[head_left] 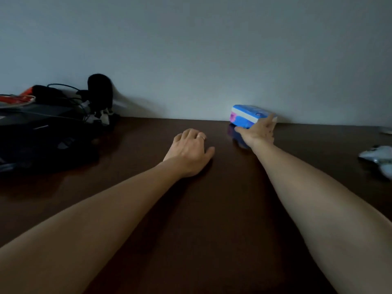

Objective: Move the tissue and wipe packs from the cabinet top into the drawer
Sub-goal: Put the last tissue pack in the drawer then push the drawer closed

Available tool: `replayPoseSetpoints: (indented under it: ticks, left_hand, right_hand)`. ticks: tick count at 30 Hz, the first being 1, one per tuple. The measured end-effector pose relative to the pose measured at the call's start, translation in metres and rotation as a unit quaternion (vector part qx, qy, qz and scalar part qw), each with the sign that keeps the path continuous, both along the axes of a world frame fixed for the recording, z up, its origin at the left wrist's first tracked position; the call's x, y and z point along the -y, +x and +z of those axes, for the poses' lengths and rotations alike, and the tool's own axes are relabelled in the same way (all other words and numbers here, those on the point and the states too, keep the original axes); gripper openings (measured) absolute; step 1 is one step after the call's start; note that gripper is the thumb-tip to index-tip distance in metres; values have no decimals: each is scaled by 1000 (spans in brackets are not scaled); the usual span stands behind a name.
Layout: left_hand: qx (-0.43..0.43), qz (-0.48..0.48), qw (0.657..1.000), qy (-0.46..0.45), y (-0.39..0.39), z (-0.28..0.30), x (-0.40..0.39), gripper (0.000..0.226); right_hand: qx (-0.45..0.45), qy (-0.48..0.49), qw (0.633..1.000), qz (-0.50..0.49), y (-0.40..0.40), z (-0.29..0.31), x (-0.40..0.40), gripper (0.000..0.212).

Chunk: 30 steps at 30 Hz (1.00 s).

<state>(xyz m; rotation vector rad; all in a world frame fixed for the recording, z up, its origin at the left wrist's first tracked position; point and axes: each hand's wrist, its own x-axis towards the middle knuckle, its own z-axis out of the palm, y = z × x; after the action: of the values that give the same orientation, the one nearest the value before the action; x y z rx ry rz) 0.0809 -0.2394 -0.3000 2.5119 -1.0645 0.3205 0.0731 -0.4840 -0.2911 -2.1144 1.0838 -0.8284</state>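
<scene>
Blue-and-white soft plastic tissue pack (250, 116) sits at the back of the dark wooden cabinet top (212, 209), against the wall, long axis running left to right. Right hand (257, 132) grips its near side, thumb left, fingers over the right end. Left hand (191, 151) rests loosely curled on the wood, nearer the body, holding nothing.

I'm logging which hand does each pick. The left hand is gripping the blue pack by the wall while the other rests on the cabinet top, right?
Not quite: in the head view the right hand grips the blue pack by the wall; the left hand rests on the cabinet top.
</scene>
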Motion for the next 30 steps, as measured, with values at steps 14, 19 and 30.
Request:
replayPoseSetpoints:
  ticks: [14, 19, 30]
  left_hand:
    - [12, 36, 999, 5, -8, 2, -2, 57]
    - [41, 36, 998, -28, -10, 4, -4, 59]
    - [99, 31, 995, 5, -12, 0, -7, 77]
  right_hand:
    - [35, 25, 999, 22, 1, -2, 0, 93]
    - [137, 152, 978, 24, -5, 6, -15, 95]
    - [125, 64, 963, 229, -19, 25, -64, 77]
